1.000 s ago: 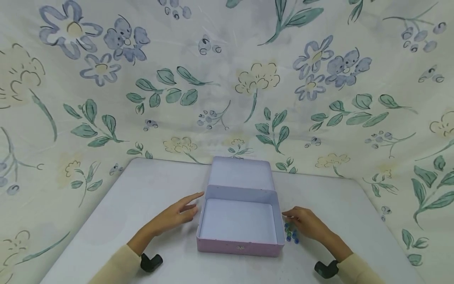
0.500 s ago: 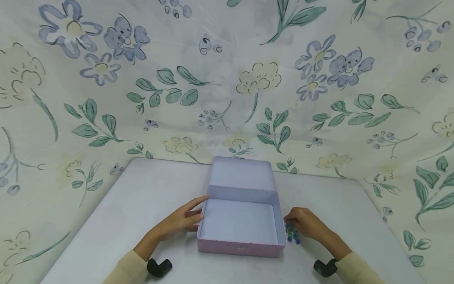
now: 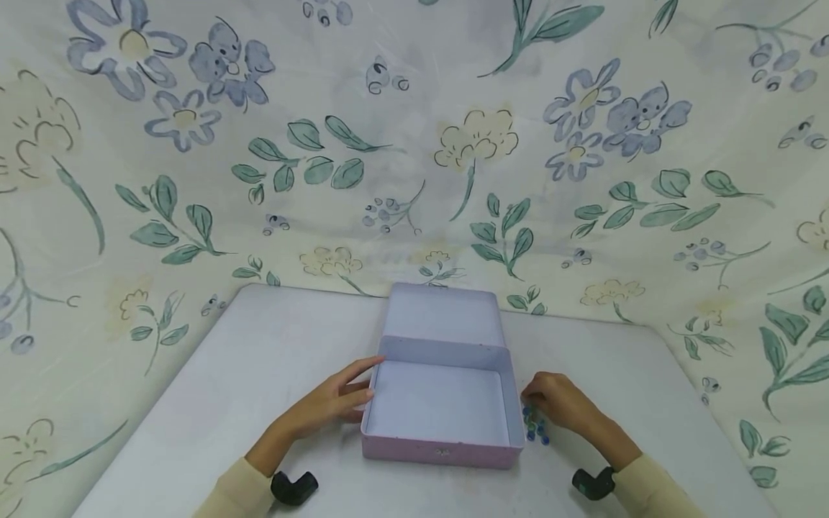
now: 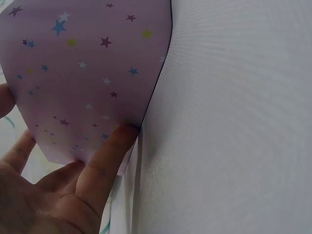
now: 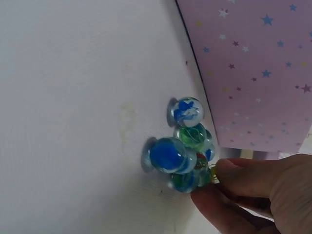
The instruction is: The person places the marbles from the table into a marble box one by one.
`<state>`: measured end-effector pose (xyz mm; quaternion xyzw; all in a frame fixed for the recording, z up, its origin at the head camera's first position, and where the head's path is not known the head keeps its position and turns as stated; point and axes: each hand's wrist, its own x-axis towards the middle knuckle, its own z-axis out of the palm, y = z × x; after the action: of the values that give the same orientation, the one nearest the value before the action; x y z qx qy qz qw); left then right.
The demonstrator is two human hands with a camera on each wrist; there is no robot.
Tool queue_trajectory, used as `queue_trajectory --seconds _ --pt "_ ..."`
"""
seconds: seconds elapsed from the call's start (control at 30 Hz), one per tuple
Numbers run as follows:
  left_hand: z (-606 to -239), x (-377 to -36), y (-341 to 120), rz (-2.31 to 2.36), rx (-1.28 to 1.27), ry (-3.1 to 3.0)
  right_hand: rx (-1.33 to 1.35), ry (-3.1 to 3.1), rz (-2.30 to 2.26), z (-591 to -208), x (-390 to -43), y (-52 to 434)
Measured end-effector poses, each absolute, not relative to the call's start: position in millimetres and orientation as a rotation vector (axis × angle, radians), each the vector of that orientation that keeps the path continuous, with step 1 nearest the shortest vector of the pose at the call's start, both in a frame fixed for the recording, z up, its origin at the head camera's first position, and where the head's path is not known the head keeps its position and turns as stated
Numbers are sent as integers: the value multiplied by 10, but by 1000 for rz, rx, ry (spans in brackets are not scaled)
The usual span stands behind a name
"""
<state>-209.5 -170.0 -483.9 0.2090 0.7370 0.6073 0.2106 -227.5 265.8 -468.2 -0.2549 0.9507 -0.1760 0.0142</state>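
Left hand (image 3: 333, 401) has since moved in against the pink box (image 3: 401, 447), fingers spread, while I log right hand (image 3: 562, 403) pinching a marble (image 5: 213, 173) beside other marbles (image 5: 168, 155) on the counter (image 3: 291, 324), right of the box.

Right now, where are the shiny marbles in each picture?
Head: low and right of centre; the marbles sit just right of the pink box, by the right hand.
Left wrist: no marbles in it, just the box's starry side and the left hand.
Right wrist: a bunch of marbles a bit right of the middle, at the right hand's fingertips.
Shared landmark: the pink box, in all three.
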Motion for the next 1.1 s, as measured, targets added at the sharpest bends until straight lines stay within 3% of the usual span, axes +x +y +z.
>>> queue_trajectory --seconds 0.6,1.1 --pt "-4925 -2023 -1603 1736 533 2014 -694 2987 -731 -4675 -2266 2769" --pt "-4911 -2041 -1680 1727 710 2068 -952 2973 -1057 -4203 -2424 2520"
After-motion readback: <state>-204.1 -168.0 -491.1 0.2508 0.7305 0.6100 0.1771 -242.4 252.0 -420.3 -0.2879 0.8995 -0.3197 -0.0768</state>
